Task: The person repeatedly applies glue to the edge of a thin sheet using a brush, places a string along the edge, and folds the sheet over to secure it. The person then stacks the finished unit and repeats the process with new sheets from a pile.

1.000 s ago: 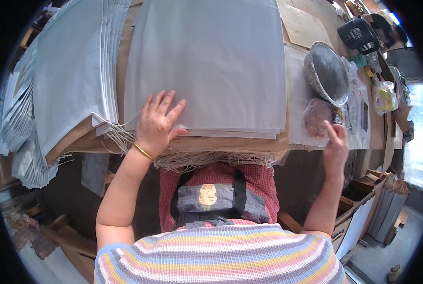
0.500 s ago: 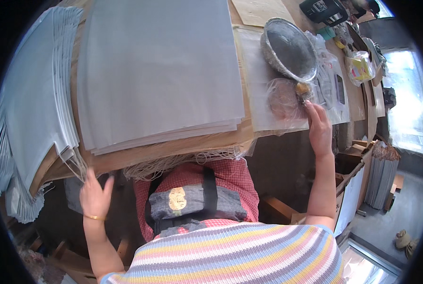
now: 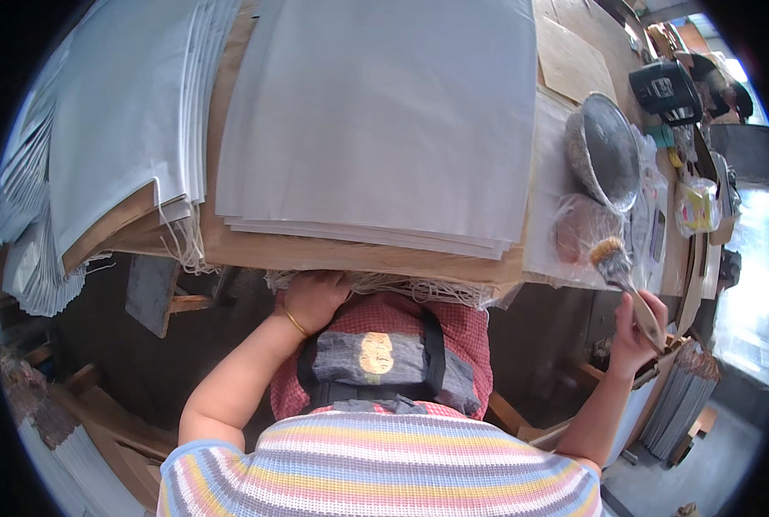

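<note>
My right hand [image 3: 638,334] is closed around the handle of a brush [image 3: 629,289], its tan bristles up beside a round plastic-wrapped bundle [image 3: 577,226]. A grey bowl [image 3: 610,148] of dark grey contents stands just beyond. At the table's front edge, my left hand [image 3: 312,299] has its fingers curled in against a bundle of white cords [image 3: 419,289]; the fingertips are partly hidden. In front of me a stack of large pale grey sheets [image 3: 376,121] covers the middle of the table [image 3: 359,256]. Another stack of pale sheets with cord handles [image 3: 126,112] lies at the left.
A black container [image 3: 664,90] and a bag with a yellow packet [image 3: 697,207] stand at the far right. A tan board [image 3: 572,59] lies behind the bowl. Bundled grey sheets [image 3: 679,414] stand low at the right. A red checked cloth [image 3: 384,323] covers my lap.
My right hand has drawn the brush back toward me, away from the wrapped bundle. My left hand has moved right from the left stack's cord handles to the white cords. The view has shifted.
</note>
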A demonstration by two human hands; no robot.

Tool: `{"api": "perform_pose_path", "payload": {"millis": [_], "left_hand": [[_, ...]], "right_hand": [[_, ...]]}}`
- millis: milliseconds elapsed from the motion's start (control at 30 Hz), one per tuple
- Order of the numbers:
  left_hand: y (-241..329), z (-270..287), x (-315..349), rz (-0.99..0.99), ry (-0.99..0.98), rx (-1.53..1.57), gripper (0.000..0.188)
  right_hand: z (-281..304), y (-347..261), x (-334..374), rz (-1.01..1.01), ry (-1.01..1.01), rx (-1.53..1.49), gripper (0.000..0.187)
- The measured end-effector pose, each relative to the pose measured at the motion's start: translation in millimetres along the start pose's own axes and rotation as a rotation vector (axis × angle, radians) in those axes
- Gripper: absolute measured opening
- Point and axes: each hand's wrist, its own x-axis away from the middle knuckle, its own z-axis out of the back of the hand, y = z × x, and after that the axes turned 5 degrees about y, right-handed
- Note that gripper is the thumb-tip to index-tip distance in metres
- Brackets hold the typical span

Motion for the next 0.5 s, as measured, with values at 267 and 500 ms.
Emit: {"api": "perform_pose_path", "payload": {"millis": [267, 500], "left_hand": [[22.5, 66.0, 14.0, 0.164, 0.152, 0.117, 0.017], [13.6, 129.4, -21.1, 0.289, 0.304, -0.103, 0.011]], "right_hand": [[-136.8, -169.9, 11.9, -0.247, -0.112, -0.806, 0.007], [-224.8, -246.4, -4.6, 0.171, -0.342, -0.757, 0.019]]}}
